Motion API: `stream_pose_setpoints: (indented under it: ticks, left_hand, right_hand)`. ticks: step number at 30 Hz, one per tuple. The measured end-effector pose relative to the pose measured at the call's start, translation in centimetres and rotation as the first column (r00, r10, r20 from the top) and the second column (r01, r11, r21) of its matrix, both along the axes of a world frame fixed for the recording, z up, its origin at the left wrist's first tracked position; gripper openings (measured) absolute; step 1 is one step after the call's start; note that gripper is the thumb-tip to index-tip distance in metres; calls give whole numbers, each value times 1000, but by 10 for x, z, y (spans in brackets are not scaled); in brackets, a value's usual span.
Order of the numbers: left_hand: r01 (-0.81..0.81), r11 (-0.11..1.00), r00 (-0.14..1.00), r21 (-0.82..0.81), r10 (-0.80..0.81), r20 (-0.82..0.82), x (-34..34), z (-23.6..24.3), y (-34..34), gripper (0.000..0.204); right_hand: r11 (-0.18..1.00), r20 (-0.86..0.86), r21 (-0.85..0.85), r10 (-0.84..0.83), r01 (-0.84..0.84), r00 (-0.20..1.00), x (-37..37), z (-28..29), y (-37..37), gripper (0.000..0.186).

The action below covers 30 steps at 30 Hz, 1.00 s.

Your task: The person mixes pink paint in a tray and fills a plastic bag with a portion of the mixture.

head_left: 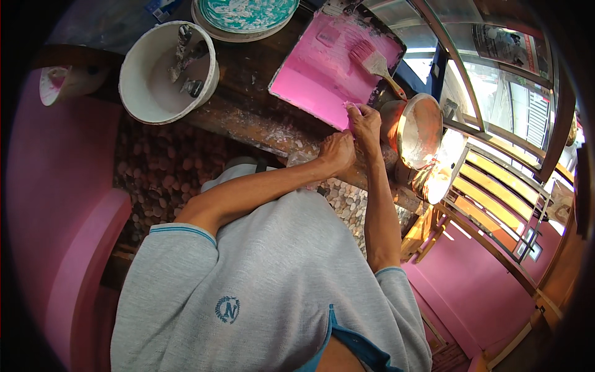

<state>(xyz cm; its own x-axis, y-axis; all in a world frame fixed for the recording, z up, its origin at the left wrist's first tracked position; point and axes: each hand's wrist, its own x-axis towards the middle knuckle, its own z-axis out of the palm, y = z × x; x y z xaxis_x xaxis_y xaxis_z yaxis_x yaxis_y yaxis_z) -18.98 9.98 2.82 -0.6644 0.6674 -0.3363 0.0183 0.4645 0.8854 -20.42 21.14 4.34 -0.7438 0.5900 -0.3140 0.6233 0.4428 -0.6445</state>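
My left hand (338,152) and my right hand (366,127) are close together at the near edge of a paint tray (310,99) coated in bright pink paint. Both have their fingers closed. A small pinkish, crumpled bit shows at the fingertips of my right hand; its kind is unclear. What my left fingers hold is hidden. A paintbrush (374,64) with pink bristles lies in the tray, its wooden handle crossing the right rim. Beside my left wrist is a crumpled piece of clear plastic (301,159).
A white bucket (127,87) holding tools stands left on the paint-spattered wooden bench (248,127). Behind it is a teal lid (248,13) smeared white. Right of my hands stands a paint-stained round container (421,133). Beyond are windows (508,93) and a slatted wooden rack (496,186).
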Motion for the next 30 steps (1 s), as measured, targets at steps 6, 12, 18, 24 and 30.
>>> stream_pose_setpoints:
  ticks: [6,12,18,24,30]
  left_hand:
    - [-17,1000,1000,16,18,-11,-1,0,-2,25]
    - [-33,999,999,2,33,43,-8,-4,-8,24]
    - [-103,994,994,33,104,-17,-7,-9,-13,23]
    - [-63,997,998,42,63,6,-6,-12,-14,22]
    - [-45,997,989,-67,35,-145,-19,-10,-21,20]
  right_hand:
    - [987,8,144,68,-68,998,-1,-1,-1,29]
    - [998,117,49,19,-25,993,12,-12,18,34]
    - [926,67,-369,-59,80,996,28,-15,18,32]
    - [982,39,-154,-101,106,994,33,-22,8,27]
    - [993,-1,-15,-114,114,994,37,-15,-10,29]
